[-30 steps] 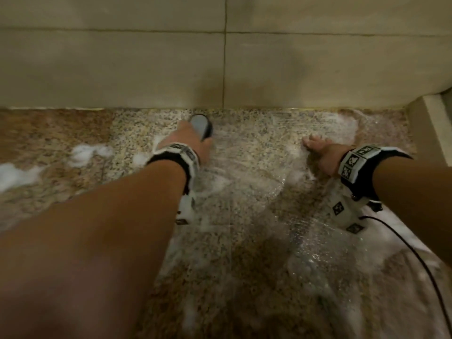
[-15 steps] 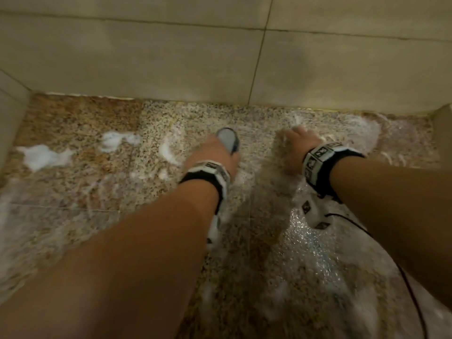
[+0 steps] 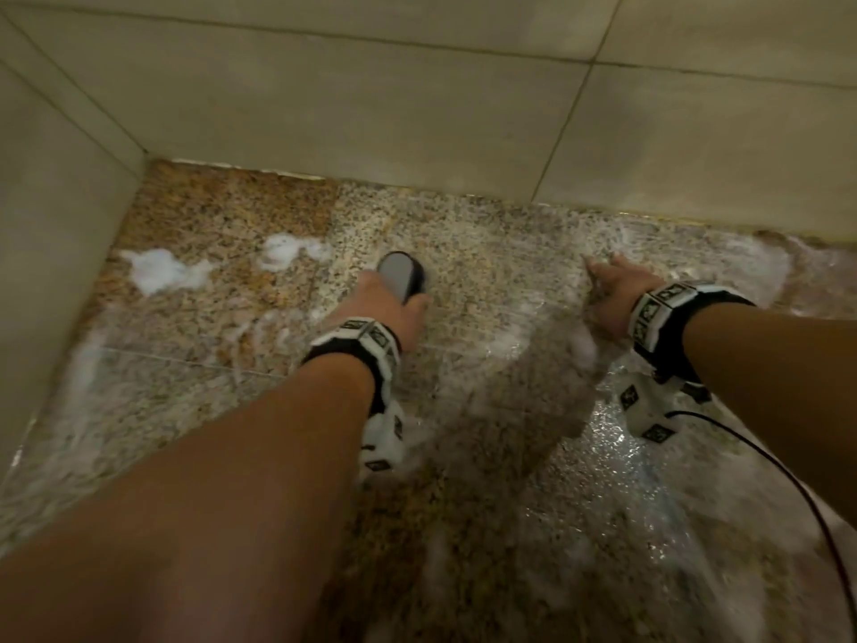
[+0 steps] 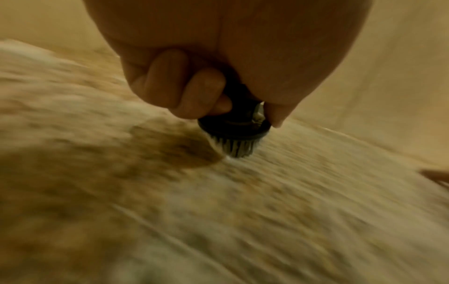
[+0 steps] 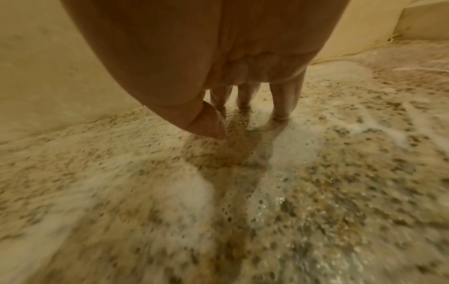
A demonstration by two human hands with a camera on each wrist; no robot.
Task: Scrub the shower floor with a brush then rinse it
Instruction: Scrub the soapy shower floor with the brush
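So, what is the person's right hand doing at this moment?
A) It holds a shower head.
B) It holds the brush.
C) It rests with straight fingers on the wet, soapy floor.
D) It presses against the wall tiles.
C: the right hand lies with straight fingers on the foamy floor and holds nothing, while the left hand grips the brush.

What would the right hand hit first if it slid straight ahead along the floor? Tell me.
Probably the tiled back wall. The right hand points toward it across wet, soapy floor, with nothing visible between; depth is uncertain.
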